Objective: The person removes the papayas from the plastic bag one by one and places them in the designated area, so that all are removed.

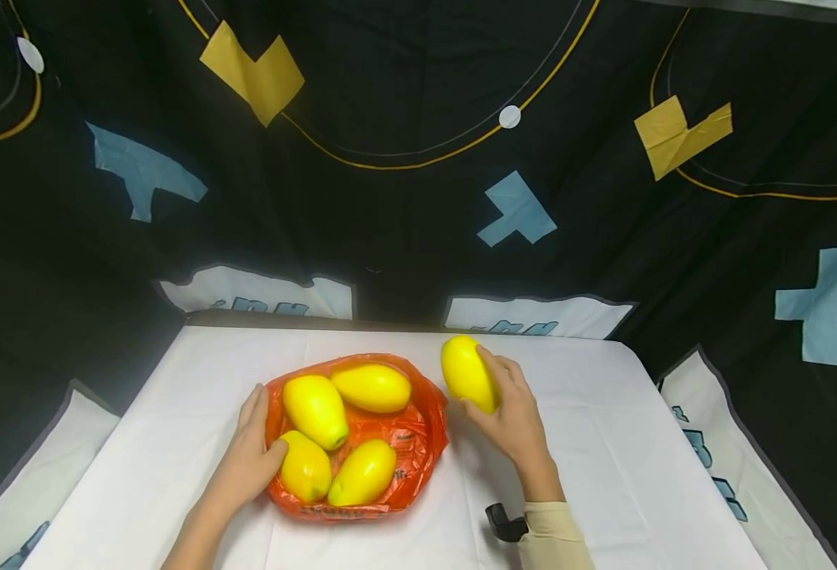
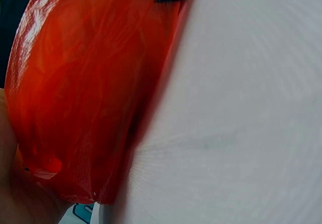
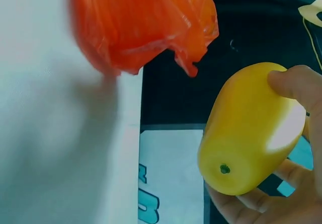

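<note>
A red plastic bag [image 1: 416, 439] lies with its mouth spread open on the white table, and several yellow mangoes [image 1: 314, 410] rest inside it. My left hand [image 1: 250, 455] grips the bag's left side, thumb over the rim beside the lower-left mango and fingers along the outside. In the left wrist view, the bag's red wall [image 2: 95, 83] fills much of the picture. Just right of the bag, my right hand [image 1: 514, 416] holds another yellow mango [image 1: 464, 372] between thumb and fingers. The right wrist view shows this mango's green stem spot [image 3: 225, 169].
A white cloth [image 1: 603, 443] covers the table. Near the right sleeve [image 1: 553, 534] is a small black object [image 1: 505, 524]. Behind the table's far edge hangs a black cloth [image 1: 389, 229] with yellow and blue shapes.
</note>
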Demonstrator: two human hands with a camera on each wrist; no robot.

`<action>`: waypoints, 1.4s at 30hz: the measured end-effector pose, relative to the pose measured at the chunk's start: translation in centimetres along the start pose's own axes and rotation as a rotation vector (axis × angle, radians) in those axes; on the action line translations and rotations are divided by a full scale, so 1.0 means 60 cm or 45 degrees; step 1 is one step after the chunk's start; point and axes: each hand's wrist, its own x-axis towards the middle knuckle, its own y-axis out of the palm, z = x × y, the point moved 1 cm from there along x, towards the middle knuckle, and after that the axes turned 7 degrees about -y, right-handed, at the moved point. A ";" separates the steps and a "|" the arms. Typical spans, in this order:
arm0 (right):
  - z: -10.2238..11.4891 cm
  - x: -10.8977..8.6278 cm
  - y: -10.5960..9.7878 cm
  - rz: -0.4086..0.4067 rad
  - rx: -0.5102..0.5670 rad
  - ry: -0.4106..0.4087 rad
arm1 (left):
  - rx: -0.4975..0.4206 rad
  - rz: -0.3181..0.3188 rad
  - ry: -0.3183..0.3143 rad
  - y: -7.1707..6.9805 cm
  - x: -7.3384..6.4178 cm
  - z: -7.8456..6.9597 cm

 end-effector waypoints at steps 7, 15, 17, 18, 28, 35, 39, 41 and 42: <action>-0.016 -0.012 0.002 0.031 -0.014 0.180 | 0.001 -0.005 0.010 0.001 0.000 0.002; -0.035 -0.023 0.011 0.078 -0.079 0.247 | 0.004 -0.008 0.023 0.001 0.001 0.002; -0.040 -0.028 0.014 0.098 -0.094 0.268 | 0.010 -0.006 0.021 0.000 0.001 0.002; -0.042 -0.031 0.016 0.108 -0.101 0.282 | 0.010 -0.003 0.020 0.000 0.001 0.002; -0.054 -0.044 0.022 0.250 -0.141 0.503 | 0.021 0.006 -0.010 -0.001 0.000 0.003; -0.053 -0.042 0.022 0.299 -0.144 0.559 | 0.018 0.003 -0.012 -0.001 0.001 0.004; -0.051 -0.043 0.022 0.317 -0.152 0.561 | 0.019 0.005 -0.014 -0.002 -0.001 0.002; -0.050 -0.043 0.022 0.327 -0.154 0.572 | 0.023 0.006 -0.017 -0.002 -0.002 0.001; -0.049 -0.043 0.023 0.330 -0.152 0.578 | 0.024 0.008 -0.019 -0.002 -0.002 0.000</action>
